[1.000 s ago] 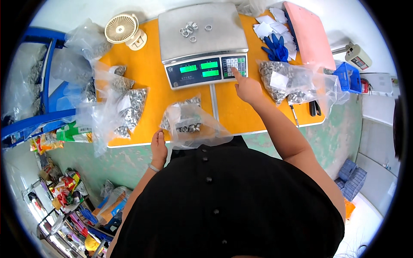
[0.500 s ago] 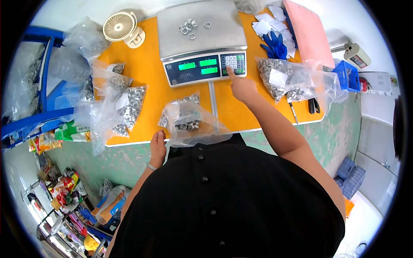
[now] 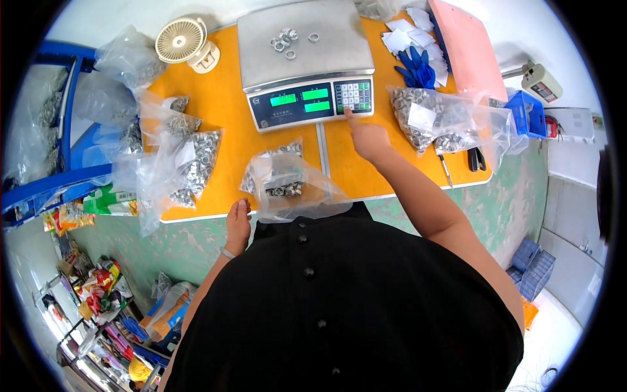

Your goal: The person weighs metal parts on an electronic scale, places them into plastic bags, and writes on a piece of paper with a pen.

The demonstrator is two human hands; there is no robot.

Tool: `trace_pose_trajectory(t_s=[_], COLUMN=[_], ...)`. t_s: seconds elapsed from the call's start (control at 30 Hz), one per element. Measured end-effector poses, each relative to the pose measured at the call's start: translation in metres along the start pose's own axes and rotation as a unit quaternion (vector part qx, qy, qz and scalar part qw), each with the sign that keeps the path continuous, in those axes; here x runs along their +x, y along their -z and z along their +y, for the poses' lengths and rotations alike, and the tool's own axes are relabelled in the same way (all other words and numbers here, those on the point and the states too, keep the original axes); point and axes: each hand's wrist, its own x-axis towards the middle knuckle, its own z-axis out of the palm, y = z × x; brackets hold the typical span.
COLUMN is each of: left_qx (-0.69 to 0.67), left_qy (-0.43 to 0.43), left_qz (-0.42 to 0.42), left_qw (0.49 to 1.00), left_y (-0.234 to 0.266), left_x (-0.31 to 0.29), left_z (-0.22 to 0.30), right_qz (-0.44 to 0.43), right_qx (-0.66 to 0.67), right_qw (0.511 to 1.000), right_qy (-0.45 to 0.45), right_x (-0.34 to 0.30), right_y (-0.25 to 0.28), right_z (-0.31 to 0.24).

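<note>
A counting scale (image 3: 292, 108) with a grey metal pan (image 3: 333, 55) and green-lit displays stands at the back of the table. Several small metal rings (image 3: 281, 43) lie on the pan. My right hand (image 3: 369, 138) points with its index finger stretched to the lower left keys of the keypad; its other fingers are curled and it holds nothing. Beside the table's front edge, my left hand (image 3: 239, 221) has its fingers loosely curled together, with nothing visible in them. Right next to it, a clear plastic bag (image 3: 287, 186) of metal rings lies at the front edge.
Bags of rings (image 3: 204, 157) fill the table's left, near a blue rack (image 3: 59, 179) and a small fan (image 3: 185, 44). At right lie another ring bag (image 3: 418, 117), blue gloves (image 3: 417, 68), paper slips (image 3: 401, 39), a pen (image 3: 446, 172) and a black stapler (image 3: 477, 160).
My right index finger has shifted slightly down and left, toward the keypad's lower edge. A lower display that showed a digit now reads differently. My left hand has barely moved.
</note>
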Motion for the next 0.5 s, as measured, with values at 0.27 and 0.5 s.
trace_pose_trajectory(t_s=[0.27,0.5], left_qx=[0.036,0.000], left_qy=[0.009,0.018], left_qz=[-0.008,-0.006], left_qw=[0.999,1.000], left_y=[-0.002,-0.002], left_x=[-0.001,-0.001], left_z=[0.007,-0.002], right_qz=[0.020,0.122], right_qx=[0.046,0.074], right_qw=[0.999,0.989], right_qy=[-0.003,-0.025], right_x=[-0.005,-0.004], right_y=[-0.001,0.009], right_z=[0.001,0.022])
